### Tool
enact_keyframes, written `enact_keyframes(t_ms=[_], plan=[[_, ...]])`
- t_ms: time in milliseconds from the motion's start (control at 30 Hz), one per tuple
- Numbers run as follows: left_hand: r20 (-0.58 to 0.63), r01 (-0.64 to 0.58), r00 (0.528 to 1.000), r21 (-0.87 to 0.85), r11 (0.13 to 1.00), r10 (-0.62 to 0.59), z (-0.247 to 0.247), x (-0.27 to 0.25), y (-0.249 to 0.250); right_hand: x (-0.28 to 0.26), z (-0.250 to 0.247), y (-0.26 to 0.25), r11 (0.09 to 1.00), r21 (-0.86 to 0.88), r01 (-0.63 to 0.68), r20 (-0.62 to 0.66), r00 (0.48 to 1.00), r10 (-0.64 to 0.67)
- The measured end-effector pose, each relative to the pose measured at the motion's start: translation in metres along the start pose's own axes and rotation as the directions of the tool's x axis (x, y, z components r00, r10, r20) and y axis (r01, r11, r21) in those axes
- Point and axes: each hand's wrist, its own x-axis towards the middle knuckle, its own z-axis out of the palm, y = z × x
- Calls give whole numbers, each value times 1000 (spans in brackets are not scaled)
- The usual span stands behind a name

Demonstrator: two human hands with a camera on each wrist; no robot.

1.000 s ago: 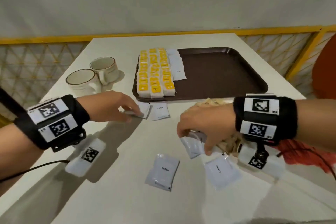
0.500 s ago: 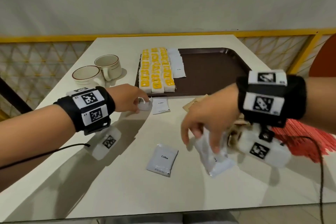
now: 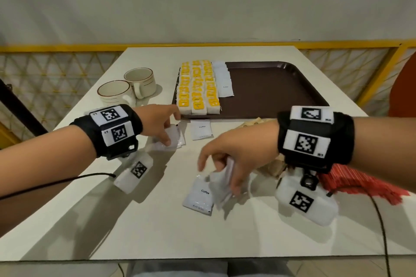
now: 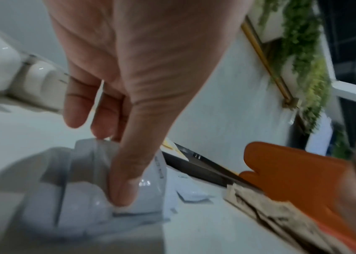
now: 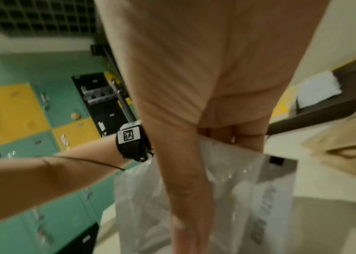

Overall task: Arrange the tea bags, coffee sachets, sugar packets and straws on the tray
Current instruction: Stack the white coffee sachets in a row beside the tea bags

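Observation:
A brown tray (image 3: pixel 281 87) holds rows of yellow-labelled tea bags (image 3: pixel 198 87) at its left and a row of white coffee sachets (image 3: pixel 224 81) beside them. My left hand (image 3: pixel 171 132) pinches a small stack of white sachets (image 3: pixel 174 139) on the table by the tray's front left corner; the thumb presses on top of the stack (image 4: pixel 129 189). My right hand (image 3: pixel 220 171) grips a few white sachets (image 3: pixel 221 186) just above the table, as the right wrist view also shows (image 5: pixel 237 189). One coffee sachet (image 3: pixel 199 195) lies under them, another (image 3: pixel 201 129) in front of the tray.
Two cream cups (image 3: pixel 114 92) (image 3: pixel 140 82) stand left of the tray. Brown sugar packets (image 3: pixel 252 122) lie behind my right hand and red straws (image 3: pixel 360 184) under my right forearm. A yellow railing (image 3: pixel 67 48) runs behind the table.
My right hand has lifted sachets off the table and carried them left, over the lying sachet. My left hand has stayed by the tray corner, gathering its sachets.

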Motion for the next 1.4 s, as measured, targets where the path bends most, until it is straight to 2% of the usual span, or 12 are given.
enact_keyframes(t_ms=[133,233,400,467,533,633,700,767,833,900,1200,1400], plan=[[87,-1,996,11,1000,0,0,-4,-9,34,13,-17,993,-117,0,101,995,12],[92,12,996,-39,999,-8,-4,-9,-11,50,15,-23,967,-256,4,54,998,11],[41,39,999,-328,944,-27,-13,-8,10,55,19,-21,922,-386,23,-24,999,-35],[-25,33,999,-375,926,-46,-14,-3,27,48,16,-13,967,-253,33,-72,996,-53],[-77,3,996,-353,936,-32,-12,2,41,29,2,-1,1000,-17,8,-152,988,-10],[-134,-67,990,-252,965,34,-5,7,49,-8,-21,26,970,240,-38,-351,928,123],[-136,-81,989,-176,981,57,-2,10,48,-29,-28,47,909,416,-17,-464,856,228],[-50,-90,995,-140,986,84,3,14,45,-44,-31,62,776,623,100,-518,796,313],[27,-88,995,-113,990,92,8,13,44,-54,-30,74,653,736,177,-511,778,366],[52,-82,995,-91,992,87,12,11,43,-61,-27,82,612,770,179,-488,784,384],[49,-57,997,-190,980,68,9,9,39,-48,-3,83,589,798,127,-404,838,366],[103,-182,974,-163,970,201,6,18,46,-36,1,80,602,786,140,-400,858,322]])
